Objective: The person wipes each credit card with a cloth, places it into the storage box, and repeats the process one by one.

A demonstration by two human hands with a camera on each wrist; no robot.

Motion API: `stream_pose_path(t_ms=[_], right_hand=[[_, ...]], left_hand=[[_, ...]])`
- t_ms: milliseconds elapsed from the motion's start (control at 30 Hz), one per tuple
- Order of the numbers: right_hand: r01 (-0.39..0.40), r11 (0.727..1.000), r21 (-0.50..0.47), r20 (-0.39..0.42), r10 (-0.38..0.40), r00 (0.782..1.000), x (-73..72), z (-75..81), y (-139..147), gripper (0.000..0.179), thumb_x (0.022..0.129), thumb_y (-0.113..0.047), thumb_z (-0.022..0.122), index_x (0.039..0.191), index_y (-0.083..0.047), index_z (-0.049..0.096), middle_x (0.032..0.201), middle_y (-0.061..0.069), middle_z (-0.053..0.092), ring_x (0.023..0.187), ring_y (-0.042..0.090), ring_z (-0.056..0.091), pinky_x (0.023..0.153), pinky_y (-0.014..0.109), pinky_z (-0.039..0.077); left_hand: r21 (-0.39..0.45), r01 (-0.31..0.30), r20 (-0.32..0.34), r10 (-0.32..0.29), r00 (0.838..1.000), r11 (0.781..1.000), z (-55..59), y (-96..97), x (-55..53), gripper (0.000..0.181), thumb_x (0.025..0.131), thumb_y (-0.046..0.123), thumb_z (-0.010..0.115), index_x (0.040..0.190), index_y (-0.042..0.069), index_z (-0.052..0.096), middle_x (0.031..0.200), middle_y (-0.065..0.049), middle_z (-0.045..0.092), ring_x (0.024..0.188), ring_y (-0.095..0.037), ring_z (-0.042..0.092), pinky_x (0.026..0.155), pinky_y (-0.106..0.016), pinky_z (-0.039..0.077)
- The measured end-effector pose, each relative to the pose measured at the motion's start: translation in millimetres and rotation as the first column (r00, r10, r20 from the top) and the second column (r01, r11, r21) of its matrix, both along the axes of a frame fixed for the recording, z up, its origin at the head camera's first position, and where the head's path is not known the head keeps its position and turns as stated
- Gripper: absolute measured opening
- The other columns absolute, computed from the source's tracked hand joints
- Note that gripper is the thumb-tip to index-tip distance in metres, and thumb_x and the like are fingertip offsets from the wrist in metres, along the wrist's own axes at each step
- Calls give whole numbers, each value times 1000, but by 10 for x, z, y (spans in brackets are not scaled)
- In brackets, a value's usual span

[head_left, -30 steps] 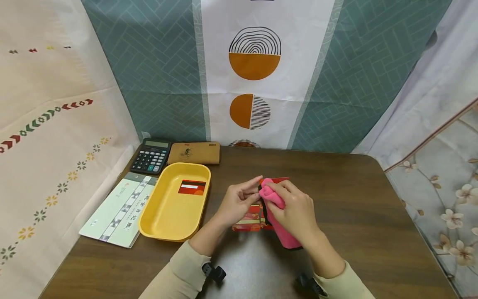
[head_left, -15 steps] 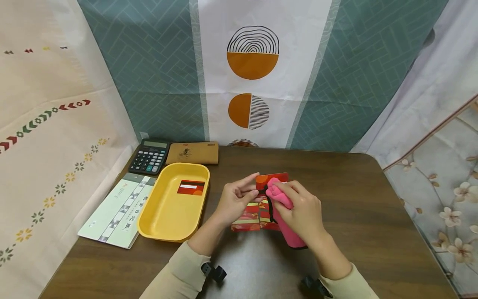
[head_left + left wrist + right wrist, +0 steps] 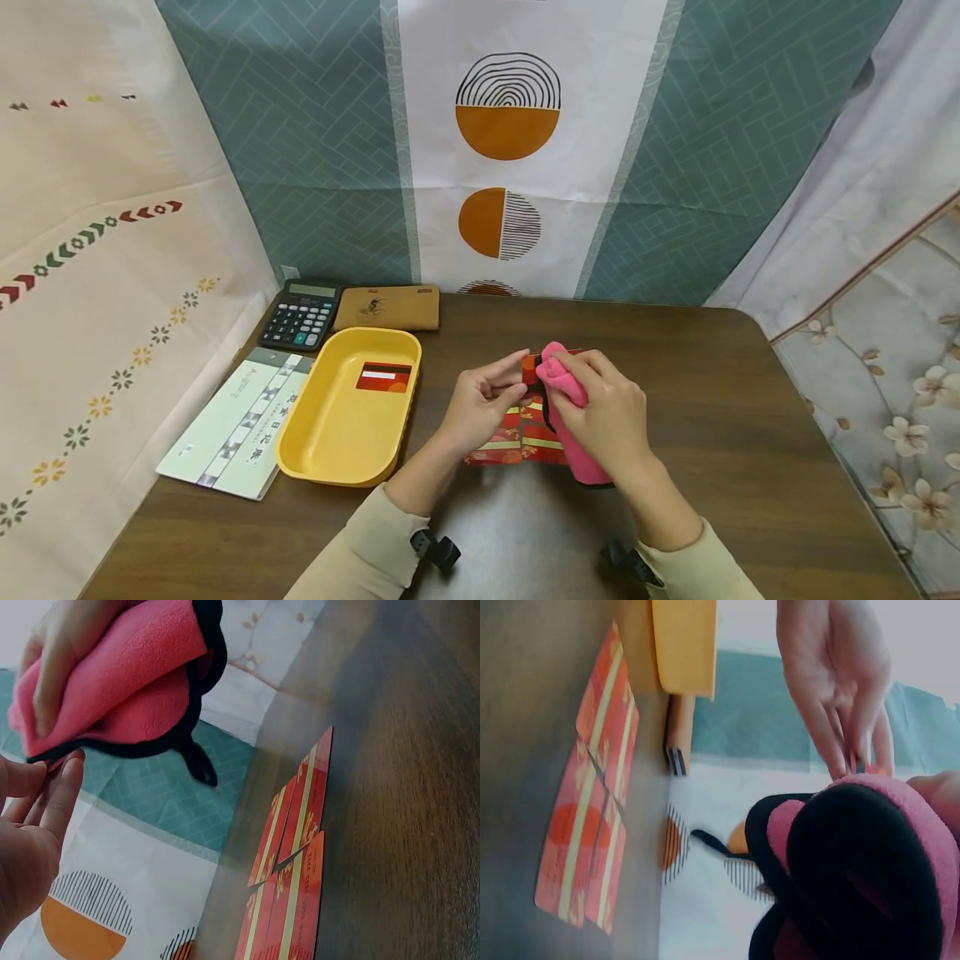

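Observation:
Between thumb and fingers, my left hand (image 3: 476,408) pinches the left edge of a red card (image 3: 529,369), raised above the table. My right hand (image 3: 611,408) grips a pink cloth (image 3: 581,454) with black edging, its bunched end pressed over the card and hiding most of it. In the left wrist view a black loop (image 3: 199,763) dangles from the cloth's edge. Below the hands, several red cards (image 3: 300,874) with pale yellow stripes lie side by side on the table.
Left of the hands stands a yellow tray (image 3: 337,433) with one red card (image 3: 384,377) inside. Behind it are a calculator (image 3: 300,315) and a brown wallet (image 3: 388,308). A pale green booklet (image 3: 232,425) lies at the left edge of the wooden table (image 3: 712,417).
The cloth slid right and down, baring much of the raised card half a second ago. Now it has come back up over the card, while the left hand keeps its pinch.

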State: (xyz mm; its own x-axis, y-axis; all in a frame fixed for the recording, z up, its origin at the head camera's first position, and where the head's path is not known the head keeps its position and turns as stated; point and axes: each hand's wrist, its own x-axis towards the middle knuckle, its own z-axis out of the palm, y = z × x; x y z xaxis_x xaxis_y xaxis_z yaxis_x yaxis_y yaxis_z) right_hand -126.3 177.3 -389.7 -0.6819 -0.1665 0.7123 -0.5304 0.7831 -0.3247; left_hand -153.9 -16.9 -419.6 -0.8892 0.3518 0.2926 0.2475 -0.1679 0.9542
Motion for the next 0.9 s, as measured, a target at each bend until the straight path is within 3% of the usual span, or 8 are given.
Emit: stream_pose_path(t_ms=[133,267,367,600,833,900], right_hand=[[-42,999,5,-11,42,999,0,-18,-26,44,73,-14,91,115,-7,76,94,8,68,64,20,65,49,36,55],[29,999,-26,0,-29,1000,-66,-42,89,45,74,-12,89,117,-7,75,94,10,69,65,24,64,52,40,55],[55,998,-32,5,-55,998,-83,-66,117,45,74,-10,89,116,-7,75,93,10,68,65,26,64,52,41,55],[-108,994,27,-35,109,993,-41,-85,-10,46,74,-14,90,116,-6,75,95,9,68,66,20,65,50,36,56],[44,997,-56,-32,-46,998,-92,-125,62,44,74,-10,88,116,-7,76,92,10,68,67,26,66,51,41,55],[42,998,-51,-40,-44,998,-89,-121,32,45,74,-10,88,117,-6,76,92,10,68,65,26,66,50,41,56]], left_hand=[[3,-28,2,28,1000,1000,12,9,6,48,96,-10,60,143,-2,54,113,-29,70,96,-41,72,84,-45,61],[25,-52,25,51,998,998,24,-10,12,48,97,-11,59,144,-2,54,111,-30,70,95,-51,68,82,-39,62],[33,-71,34,70,997,997,26,-25,18,48,96,-12,58,143,-2,55,108,-31,70,93,-52,68,80,-36,62],[4,-73,9,73,997,997,31,6,-3,46,97,-9,59,142,0,56,111,-28,71,92,-30,74,84,-45,61],[-13,-115,22,116,993,993,48,-64,40,47,96,-10,60,142,-1,56,111,-28,70,90,-46,71,81,-37,61],[-24,-116,30,117,993,993,40,-76,47,47,96,-10,60,142,0,57,112,-27,71,90,-47,71,82,-36,61]])
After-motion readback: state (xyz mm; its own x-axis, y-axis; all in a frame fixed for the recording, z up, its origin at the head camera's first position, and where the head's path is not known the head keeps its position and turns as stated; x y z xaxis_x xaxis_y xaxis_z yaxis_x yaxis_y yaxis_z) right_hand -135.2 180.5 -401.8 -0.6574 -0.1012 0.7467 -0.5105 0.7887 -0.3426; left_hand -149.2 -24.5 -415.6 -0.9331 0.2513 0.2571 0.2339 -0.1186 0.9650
